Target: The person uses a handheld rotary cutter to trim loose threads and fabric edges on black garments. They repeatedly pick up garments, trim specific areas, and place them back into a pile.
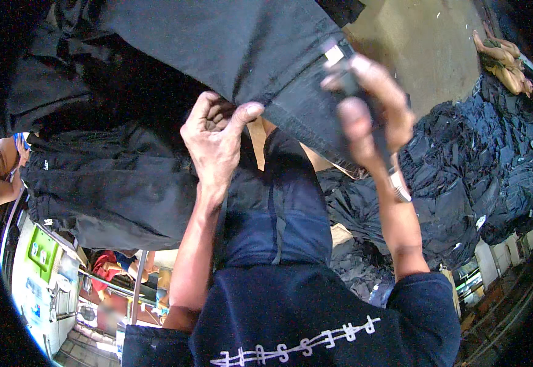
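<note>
A dark grey-black garment (208,40), which looks like a trouser leg, stretches across the upper middle in front of me. My left hand (211,137) is closed at its lower edge, with curled fingers and thumb pinching the cloth. Over the garment's right end, by a stitched hem and a small white tag (334,54), my right hand (379,110) is smeared by motion. Its fingers and thumb curl round a narrow dark object that I cannot make out. A pale metallic piece (399,183) shows by the right wrist; blur hides whether it belongs to that object.
More black garments (107,189) lie piled at the left. A large heap of crumpled black cloth (468,165) spreads on the right beside the bare floor (431,49). Other people's limbs show at the far left and upper right (505,61). A green tray (43,254) stands lower left.
</note>
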Motion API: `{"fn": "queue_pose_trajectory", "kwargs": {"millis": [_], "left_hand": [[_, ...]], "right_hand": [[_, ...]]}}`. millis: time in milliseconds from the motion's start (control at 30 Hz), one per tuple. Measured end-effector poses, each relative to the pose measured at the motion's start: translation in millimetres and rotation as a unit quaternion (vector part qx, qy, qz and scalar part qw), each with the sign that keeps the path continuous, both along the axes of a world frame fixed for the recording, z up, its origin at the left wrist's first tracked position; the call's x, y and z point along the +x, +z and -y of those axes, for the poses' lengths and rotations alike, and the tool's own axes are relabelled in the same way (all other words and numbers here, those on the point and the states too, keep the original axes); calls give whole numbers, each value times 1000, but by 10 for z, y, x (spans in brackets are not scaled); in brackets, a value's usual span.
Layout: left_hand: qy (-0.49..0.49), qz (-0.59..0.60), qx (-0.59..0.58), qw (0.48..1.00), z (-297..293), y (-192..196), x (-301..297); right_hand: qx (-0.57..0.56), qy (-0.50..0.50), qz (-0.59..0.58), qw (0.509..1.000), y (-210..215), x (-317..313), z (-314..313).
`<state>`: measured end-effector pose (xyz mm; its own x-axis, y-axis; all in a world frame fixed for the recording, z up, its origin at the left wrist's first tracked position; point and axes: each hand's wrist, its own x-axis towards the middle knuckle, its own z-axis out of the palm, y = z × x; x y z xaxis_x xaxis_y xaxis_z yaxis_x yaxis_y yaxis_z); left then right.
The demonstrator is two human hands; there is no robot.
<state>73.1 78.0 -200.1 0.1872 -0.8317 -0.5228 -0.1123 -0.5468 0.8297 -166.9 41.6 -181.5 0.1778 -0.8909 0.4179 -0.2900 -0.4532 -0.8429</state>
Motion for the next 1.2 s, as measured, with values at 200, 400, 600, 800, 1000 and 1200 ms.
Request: {"fn": "queue_pose_trajectory", "kwargs": {"millis": [200, 400, 600, 800, 1000, 1200], "left_hand": [[-15, -60, -34, 998, 69, -196, 83], [3, -123, -70, 990, 6, -280, 58], [14, -157, -78, 984, 18, -319, 46], [6, -151, -87, 985, 7, -341, 43], [13, -162, -84, 983, 13, -350, 44], [9, -159, -83, 984, 14, -347, 36]], "right_hand": [[-6, -26, -59, 998, -318, 132, -162], [-9, 18, -79, 997, -266, 139, -174], [-3, 42, -84, 996, -279, 158, -172], [-3, 31, -84, 996, -286, 188, -181], [-8, 20, -80, 997, -290, 167, -175], [-11, 1, -75, 997, -295, 166, -172]]}}
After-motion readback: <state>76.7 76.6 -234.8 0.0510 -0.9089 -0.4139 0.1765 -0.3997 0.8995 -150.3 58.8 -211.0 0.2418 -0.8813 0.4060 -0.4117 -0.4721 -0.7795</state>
